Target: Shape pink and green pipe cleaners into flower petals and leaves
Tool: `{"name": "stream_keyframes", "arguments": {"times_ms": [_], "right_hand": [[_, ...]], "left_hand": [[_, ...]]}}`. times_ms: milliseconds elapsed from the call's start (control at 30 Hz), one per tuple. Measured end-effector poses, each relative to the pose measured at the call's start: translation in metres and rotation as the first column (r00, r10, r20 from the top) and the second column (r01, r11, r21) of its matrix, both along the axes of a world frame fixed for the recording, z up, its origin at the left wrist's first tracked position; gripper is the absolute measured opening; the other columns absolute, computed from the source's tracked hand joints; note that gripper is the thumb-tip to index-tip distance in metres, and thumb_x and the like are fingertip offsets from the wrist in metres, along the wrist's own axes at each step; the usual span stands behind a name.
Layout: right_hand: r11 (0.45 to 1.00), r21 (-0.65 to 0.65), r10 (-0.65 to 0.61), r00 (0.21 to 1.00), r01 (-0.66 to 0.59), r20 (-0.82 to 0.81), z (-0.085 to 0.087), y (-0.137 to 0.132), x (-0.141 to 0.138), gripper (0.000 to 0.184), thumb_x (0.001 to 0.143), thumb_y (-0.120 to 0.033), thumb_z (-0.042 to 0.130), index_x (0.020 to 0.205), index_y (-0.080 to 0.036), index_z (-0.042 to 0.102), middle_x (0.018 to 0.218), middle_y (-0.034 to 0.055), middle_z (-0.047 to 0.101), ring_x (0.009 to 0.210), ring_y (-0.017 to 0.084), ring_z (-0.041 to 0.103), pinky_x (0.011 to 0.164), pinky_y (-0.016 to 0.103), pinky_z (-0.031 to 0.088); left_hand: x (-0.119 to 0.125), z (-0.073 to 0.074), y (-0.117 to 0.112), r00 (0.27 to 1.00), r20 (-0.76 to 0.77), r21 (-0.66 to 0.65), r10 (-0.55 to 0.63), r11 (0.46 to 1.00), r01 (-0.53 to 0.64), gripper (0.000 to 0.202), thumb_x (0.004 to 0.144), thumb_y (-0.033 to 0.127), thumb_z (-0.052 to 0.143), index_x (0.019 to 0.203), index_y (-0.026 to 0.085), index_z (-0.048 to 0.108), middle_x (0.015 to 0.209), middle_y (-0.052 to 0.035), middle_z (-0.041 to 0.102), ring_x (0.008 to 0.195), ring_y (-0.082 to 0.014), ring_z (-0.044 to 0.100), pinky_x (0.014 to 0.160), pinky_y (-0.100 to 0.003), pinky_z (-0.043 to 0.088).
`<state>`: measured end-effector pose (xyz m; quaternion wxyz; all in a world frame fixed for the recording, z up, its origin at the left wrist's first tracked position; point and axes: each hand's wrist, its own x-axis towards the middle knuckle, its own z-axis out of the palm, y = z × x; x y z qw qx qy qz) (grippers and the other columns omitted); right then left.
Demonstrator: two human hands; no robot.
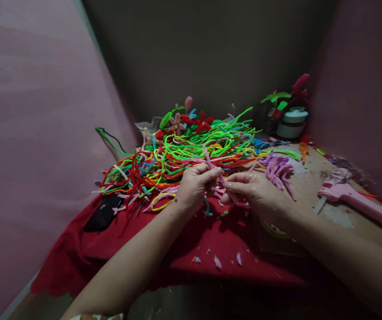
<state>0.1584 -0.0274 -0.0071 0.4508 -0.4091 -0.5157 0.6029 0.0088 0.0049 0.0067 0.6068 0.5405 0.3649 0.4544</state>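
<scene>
Between my two hands is a pink pipe cleaner (pixel 207 155), its upper end sticking up past my left fingers. My left hand (pixel 196 184) pinches it between thumb and forefinger. Close beside it on the right, my right hand (pixel 255 191) grips the lower stretch with its fingertips. Behind both hands lies a big tangled heap of pipe cleaners (pixel 180 153) in green, red, yellow, pink and blue. A bunch of folded purple pipe cleaners (pixel 279 171) rests just beyond my right hand. Part of the pink piece is hidden by my fingers.
A pink hot glue gun (pixel 360 200) lies at the right, nozzle toward me. A black phone (pixel 103 213) rests on the red cloth (pixel 211 249) at the left. Pipe-cleaner flowers (pixel 203 122) stand behind the heap. A lidded jar (pixel 292 123) is at the back right, near pink walls.
</scene>
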Motion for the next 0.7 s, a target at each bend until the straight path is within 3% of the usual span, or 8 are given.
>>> {"name": "stream_keyframes", "arguments": {"times_ms": [167, 333, 500, 567, 633, 700], "right_hand": [[0.999, 0.028, -0.029, 0.998, 0.028, 0.059, -0.001, -0.001, 0.0, 0.029, 0.071, -0.041, 0.062, 0.067, -0.013, 0.064, 0.061, 0.0049, 0.065, 0.047, 0.008, 0.045, 0.05, 0.024, 0.032], [0.998, 0.036, -0.055, 0.998, 0.053, 0.04, 0.0, -0.001, -0.002, 0.027, 0.073, -0.039, 0.059, 0.065, -0.013, 0.062, 0.058, 0.0038, 0.063, 0.05, 0.01, 0.047, 0.051, 0.024, 0.032], [0.997, 0.042, -0.059, 0.998, 0.058, 0.037, 0.001, -0.001, -0.001, 0.023, 0.071, -0.035, 0.061, 0.065, -0.013, 0.061, 0.059, 0.0038, 0.063, 0.05, 0.01, 0.048, 0.051, 0.024, 0.033], [0.998, 0.044, -0.057, 0.998, 0.055, 0.034, -0.001, 0.001, 0.0, 0.023, 0.071, -0.035, 0.061, 0.065, -0.013, 0.061, 0.06, 0.0049, 0.064, 0.05, 0.01, 0.047, 0.05, 0.024, 0.033], [0.998, 0.04, -0.045, 0.999, 0.045, 0.018, -0.003, 0.002, 0.001, 0.024, 0.071, -0.035, 0.061, 0.064, -0.012, 0.06, 0.06, 0.0056, 0.065, 0.048, 0.009, 0.045, 0.049, 0.023, 0.032], [0.999, 0.02, -0.039, 0.999, 0.039, -0.005, -0.003, 0.004, 0.002, 0.021, 0.069, -0.033, 0.061, 0.063, -0.013, 0.059, 0.058, 0.0048, 0.064, 0.046, 0.008, 0.043, 0.047, 0.022, 0.03]], "left_hand": [[0.0, -0.002, 0.0, 0.998, -0.054, 0.019, -0.022, 1.0, 0.023, 0.026, 0.069, 0.037, 0.065, 0.064, 0.013, 0.058, 0.043, 0.0049, 0.046, 0.035, -0.0034, 0.038, 0.037, -0.017, 0.025], [-0.001, 0.005, -0.005, 0.982, -0.191, -0.001, -0.006, 1.0, 0.005, 0.03, 0.071, 0.039, 0.062, 0.059, 0.013, 0.058, 0.043, 0.0022, 0.05, 0.034, -0.0047, 0.04, 0.035, -0.017, 0.024], [-0.001, 0.012, -0.009, 0.964, -0.264, 0.059, 0.02, 0.998, -0.005, 0.027, 0.072, 0.036, 0.062, 0.059, 0.013, 0.058, 0.042, 0.0024, 0.05, 0.033, -0.0049, 0.038, 0.035, -0.017, 0.025], [-0.002, 0.011, -0.009, 0.955, -0.293, 0.136, 0.049, 0.991, -0.01, 0.023, 0.071, 0.033, 0.063, 0.063, 0.012, 0.06, 0.046, 0.002, 0.052, 0.037, -0.0055, 0.041, 0.038, -0.018, 0.029], [-0.004, 0.008, -0.007, 0.936, -0.337, 0.299, 0.101, 0.954, 0.005, 0.017, 0.072, 0.029, 0.062, 0.069, 0.013, 0.063, 0.055, 0.0004, 0.056, 0.046, -0.007, 0.046, 0.044, -0.019, 0.036], [-0.007, 0.002, -0.004, 0.907, -0.383, 0.538, 0.173, 0.841, 0.067, 0.012, 0.076, 0.025, 0.059, 0.076, 0.014, 0.065, 0.068, -0.0019, 0.059, 0.058, -0.0092, 0.052, 0.054, -0.02, 0.041]]}}
